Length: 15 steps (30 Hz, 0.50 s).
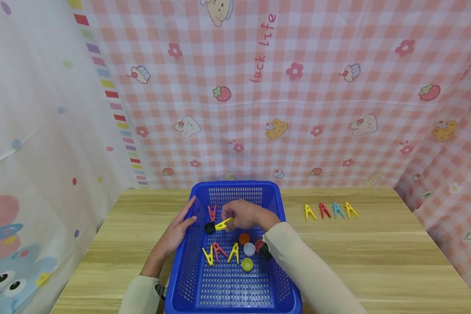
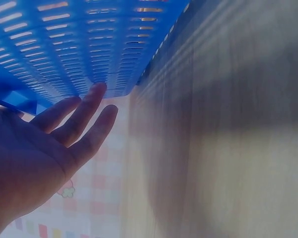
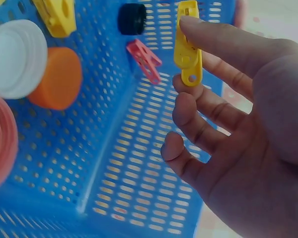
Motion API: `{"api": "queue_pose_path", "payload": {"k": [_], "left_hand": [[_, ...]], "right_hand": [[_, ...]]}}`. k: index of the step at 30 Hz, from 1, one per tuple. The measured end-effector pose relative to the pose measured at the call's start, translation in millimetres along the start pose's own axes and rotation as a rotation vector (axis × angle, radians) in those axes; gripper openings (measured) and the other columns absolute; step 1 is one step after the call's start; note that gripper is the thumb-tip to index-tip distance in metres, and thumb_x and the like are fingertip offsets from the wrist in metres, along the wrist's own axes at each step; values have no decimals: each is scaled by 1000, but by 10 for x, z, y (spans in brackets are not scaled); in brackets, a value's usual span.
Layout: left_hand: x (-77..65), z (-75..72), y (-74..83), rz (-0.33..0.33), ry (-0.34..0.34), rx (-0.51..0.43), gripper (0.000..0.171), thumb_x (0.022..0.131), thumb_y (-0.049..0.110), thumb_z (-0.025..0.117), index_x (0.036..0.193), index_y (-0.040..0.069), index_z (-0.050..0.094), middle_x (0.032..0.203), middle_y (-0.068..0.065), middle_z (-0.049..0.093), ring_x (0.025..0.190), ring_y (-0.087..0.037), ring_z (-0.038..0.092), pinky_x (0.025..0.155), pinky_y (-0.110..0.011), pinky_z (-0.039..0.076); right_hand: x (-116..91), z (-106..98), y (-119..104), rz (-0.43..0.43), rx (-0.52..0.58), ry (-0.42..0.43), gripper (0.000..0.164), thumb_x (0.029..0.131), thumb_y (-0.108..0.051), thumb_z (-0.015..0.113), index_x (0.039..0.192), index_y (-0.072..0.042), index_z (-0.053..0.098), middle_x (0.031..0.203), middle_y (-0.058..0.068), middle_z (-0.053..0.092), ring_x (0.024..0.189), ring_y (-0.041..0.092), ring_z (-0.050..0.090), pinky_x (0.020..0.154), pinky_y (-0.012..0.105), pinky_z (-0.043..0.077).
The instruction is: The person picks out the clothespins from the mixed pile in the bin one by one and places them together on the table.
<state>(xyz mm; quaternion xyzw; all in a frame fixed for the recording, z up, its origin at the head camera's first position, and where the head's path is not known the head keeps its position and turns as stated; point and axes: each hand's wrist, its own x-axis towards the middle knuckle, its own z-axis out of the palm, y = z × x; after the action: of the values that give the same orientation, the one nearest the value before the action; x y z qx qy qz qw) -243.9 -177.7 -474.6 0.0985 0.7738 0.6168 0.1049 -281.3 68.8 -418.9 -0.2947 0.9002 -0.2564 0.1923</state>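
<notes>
Inside the blue basket [image 1: 172, 283], my right hand [image 1: 241, 213] pinches a yellow clothespin [image 3: 188, 49] between thumb and fingertips. My left hand [image 1: 176, 231] rests at the basket's left rim; its fingers [image 2: 92, 106] lie fairly straight along the outer wall. Close to the held clothespin are a black cap [image 1: 209, 228] and a red clothespin [image 1: 212, 213]. Nearer the front of the basket lie two yellow clothespins [image 1: 208, 256] and another red clothespin [image 1: 219, 250]. Beside them are an orange cap [image 1: 244, 238], a white cap [image 1: 249, 249], a red cap [image 1: 259, 245] and a yellow-green cap [image 1: 247, 264].
On the wooden table [image 1: 377, 266], right of the basket, several clothespins stand in a row: yellow [image 1: 309, 212], red [image 1: 324, 210], blue [image 1: 338, 210] and yellow [image 1: 351, 210]. A pink checked curtain [image 1: 259, 148] hangs behind the table, with a white patterned one [image 1: 55, 144] at the left.
</notes>
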Motion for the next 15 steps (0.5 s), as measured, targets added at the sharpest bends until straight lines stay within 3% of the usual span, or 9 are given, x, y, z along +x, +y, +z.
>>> {"api": "queue_pose_path", "payload": {"k": [15], "left_hand": [[-7, 3, 4, 20, -6, 1, 58, 106, 21, 40, 159, 30, 18, 166, -11, 12, 145, -41, 27, 110, -58, 36]], "right_hand": [[-229, -217, 44, -125, -9, 175, 14, 86, -15, 76, 93, -10, 65, 88, 4, 62, 81, 17, 51, 74, 34, 43]]}}
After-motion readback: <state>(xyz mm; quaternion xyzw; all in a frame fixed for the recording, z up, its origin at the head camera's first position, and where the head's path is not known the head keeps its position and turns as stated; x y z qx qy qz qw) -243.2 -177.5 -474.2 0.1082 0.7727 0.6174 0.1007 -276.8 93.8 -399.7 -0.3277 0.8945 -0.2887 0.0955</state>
